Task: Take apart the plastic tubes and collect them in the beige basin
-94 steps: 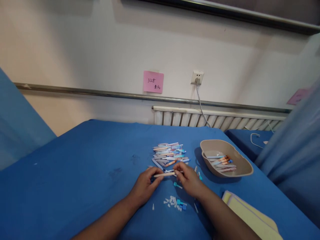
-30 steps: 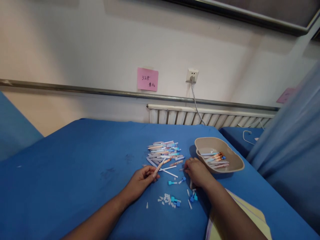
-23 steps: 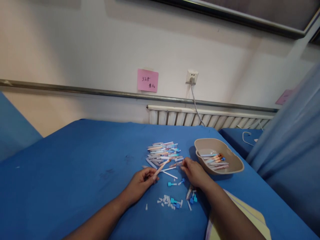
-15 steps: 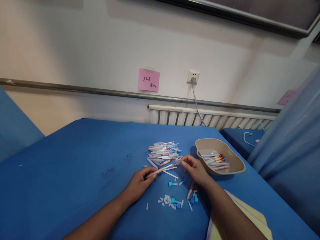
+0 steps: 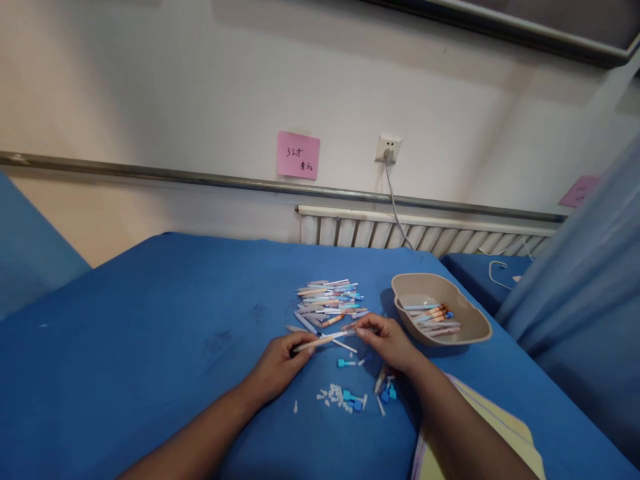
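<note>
We have both hands near the middle of the frame, working at a slim pen part. Our left hand [image 5: 283, 365] is closed around the pale orange barrel [image 5: 320, 341], which lies nearly level just below the pile of pens [image 5: 327, 303], with a white rod reaching out of its right end. Our right hand [image 5: 386, 339] has thumb and fingertips pinched together by the rod's far end; we cannot tell whether they grip the rod itself or a small piece at its end. If we push with the two out of line, the thin rod could bend or slip sideways, since so little of it seems guided. A loose pinch could drop a part among the white tips [image 5: 335, 395] and the teal clip [image 5: 345, 363] at lower centre, where small pieces would mix easily. Our right forearm crosses just beside the clear-and-brown parts [image 5: 380, 379], so a careless sweep could scatter them over the blue worktop [image 5: 165, 373] or knock the tan basin [image 5: 475, 327] at right.
</note>
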Demonstrator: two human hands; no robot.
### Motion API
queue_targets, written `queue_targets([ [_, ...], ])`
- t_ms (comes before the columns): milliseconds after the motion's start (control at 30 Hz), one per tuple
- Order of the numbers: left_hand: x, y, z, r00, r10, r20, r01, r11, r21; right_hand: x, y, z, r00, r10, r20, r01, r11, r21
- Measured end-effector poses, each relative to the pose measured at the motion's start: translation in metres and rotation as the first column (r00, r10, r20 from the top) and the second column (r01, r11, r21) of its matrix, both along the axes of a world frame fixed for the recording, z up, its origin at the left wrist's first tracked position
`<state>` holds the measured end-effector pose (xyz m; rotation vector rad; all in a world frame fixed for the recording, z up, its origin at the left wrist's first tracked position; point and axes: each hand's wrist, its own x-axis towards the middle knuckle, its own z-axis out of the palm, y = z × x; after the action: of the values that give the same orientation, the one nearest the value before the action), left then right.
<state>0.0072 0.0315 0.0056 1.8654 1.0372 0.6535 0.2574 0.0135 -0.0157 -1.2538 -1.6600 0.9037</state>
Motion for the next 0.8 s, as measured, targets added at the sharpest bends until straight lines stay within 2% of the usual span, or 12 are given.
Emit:
queue_targets([
  [333,0.0,-0.003,0.002,0.999,0.012,0.037,-0.011,0.999,-0.032,-0.024,-0.013,0.01,0.982,0.023,0.187,-0.034,0.998,0.053],
  [467,-0.002,0.0,-0.002,0.997,0.042,0.067,-0.036,0.996,-0.085,-0.029,-0.014,0.008,0.982,0.021,0.188,-0.031,0.998,0.05],
  [800,-0.001,0.0,-0.004,0.982,0.008,0.187,0.048,0.956,-0.29,-0.027,-0.013,0.006,0.989,0.052,0.141,-0.062,0.995,0.072],
])
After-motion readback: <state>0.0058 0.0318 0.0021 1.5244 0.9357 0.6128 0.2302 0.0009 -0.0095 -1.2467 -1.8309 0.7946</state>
